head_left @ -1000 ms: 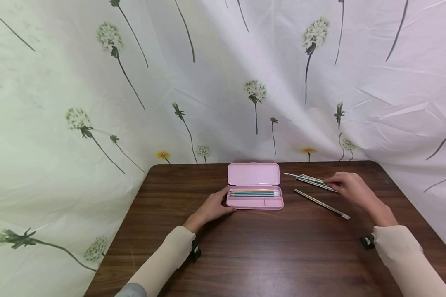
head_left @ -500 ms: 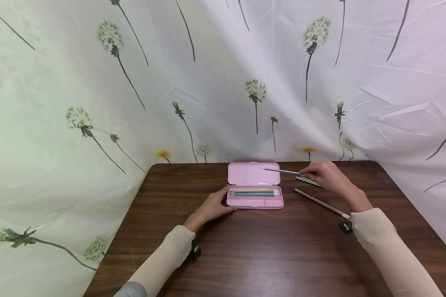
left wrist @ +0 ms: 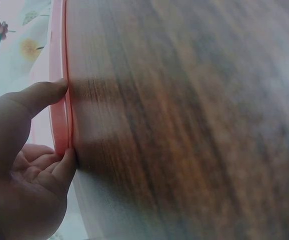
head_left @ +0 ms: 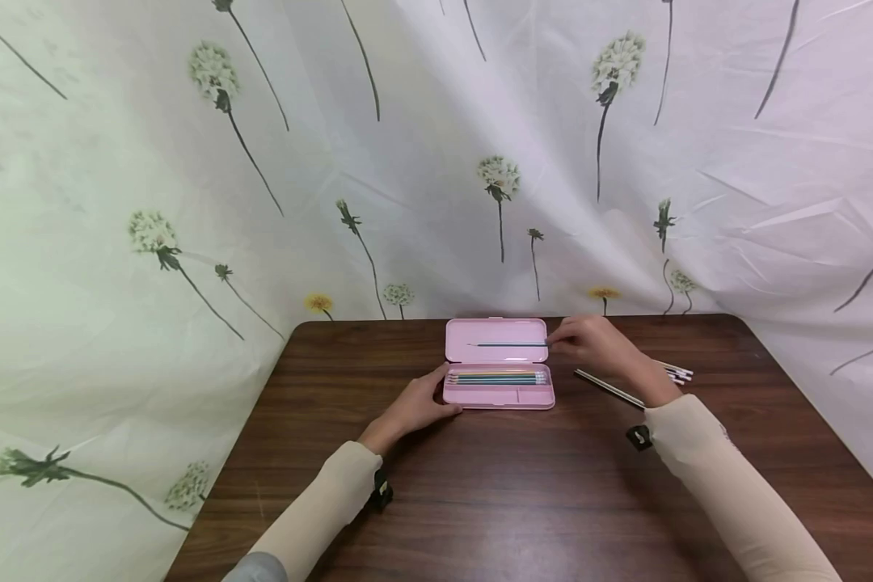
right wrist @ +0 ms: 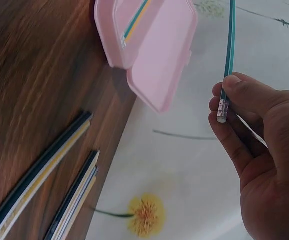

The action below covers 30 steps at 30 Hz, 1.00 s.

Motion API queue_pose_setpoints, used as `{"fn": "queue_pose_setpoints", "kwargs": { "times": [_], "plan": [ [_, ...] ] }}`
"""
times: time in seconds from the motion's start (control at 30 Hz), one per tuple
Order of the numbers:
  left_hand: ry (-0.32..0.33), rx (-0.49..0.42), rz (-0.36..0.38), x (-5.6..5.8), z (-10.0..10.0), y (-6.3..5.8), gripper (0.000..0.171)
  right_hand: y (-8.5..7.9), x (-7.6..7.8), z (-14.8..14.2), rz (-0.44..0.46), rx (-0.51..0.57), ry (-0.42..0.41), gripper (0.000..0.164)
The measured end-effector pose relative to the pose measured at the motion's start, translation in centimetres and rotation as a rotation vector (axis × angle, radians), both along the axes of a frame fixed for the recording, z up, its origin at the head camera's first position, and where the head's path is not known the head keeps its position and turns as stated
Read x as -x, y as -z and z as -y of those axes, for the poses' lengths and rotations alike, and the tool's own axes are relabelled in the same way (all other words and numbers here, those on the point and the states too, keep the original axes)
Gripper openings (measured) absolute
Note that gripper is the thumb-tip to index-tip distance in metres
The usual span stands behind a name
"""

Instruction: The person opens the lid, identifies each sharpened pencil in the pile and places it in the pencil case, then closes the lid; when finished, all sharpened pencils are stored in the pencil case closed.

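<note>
A pink pencil case [head_left: 483, 397] lies with its lid [head_left: 495, 331] folded back, several pencils [head_left: 496, 378] side by side in its long rear compartment. My left hand [head_left: 413, 404] grips the left end of the case, thumb at the front corner and fingers round the side, as the left wrist view shows. My right hand [head_left: 595, 343] pinches a teal pencil [right wrist: 230, 47] between thumb and fingers near its white eraser end. In the head view that pencil overlaps the lid, its tip pointing left.
Right of the case, loose pencils [head_left: 609, 388] lie on the dark wooden table [head_left: 509, 493]. More pencils [right wrist: 74, 200] lie behind them, partly hidden by the right wrist in the head view. A flower-printed cloth [head_left: 422, 178] hangs at the table's back edge.
My right hand has picked the teal pencil out of the loose pencils on the right and carried it left to above the lid. My left hand has stayed on the case.
</note>
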<state>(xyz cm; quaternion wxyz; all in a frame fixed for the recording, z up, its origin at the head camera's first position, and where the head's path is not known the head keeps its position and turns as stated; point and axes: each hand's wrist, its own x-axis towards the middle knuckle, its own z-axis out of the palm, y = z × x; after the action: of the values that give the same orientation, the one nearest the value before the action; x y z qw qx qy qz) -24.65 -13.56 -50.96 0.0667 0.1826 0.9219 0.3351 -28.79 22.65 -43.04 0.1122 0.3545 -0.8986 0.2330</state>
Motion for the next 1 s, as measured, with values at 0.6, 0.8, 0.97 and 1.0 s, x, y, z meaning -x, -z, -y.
{"fn": "queue_pose_setpoints", "kwargs": {
  "times": [0.6, 0.8, 0.97, 1.0],
  "plan": [
    [-0.003, 0.0, -0.008, 0.0, 0.0, 0.1, 0.089, 3.9, 2.1, 3.4, 0.17, -0.066, 0.035, 0.014],
    [0.002, 0.01, -0.009, 0.1, -0.1, 0.1, 0.089, 5.1, 2.5, 3.9, 0.17, -0.09, 0.03, 0.014],
    [0.0, 0.006, -0.009, 0.1, -0.1, 0.1, 0.089, 5.8, 2.6, 4.5, 0.112, -0.127, 0.025, 0.012],
    [-0.002, 0.007, -0.007, 0.0, -0.1, 0.1, 0.089, 5.8, 2.6, 4.6, 0.11, -0.132, 0.029, 0.012]
  ]
}}
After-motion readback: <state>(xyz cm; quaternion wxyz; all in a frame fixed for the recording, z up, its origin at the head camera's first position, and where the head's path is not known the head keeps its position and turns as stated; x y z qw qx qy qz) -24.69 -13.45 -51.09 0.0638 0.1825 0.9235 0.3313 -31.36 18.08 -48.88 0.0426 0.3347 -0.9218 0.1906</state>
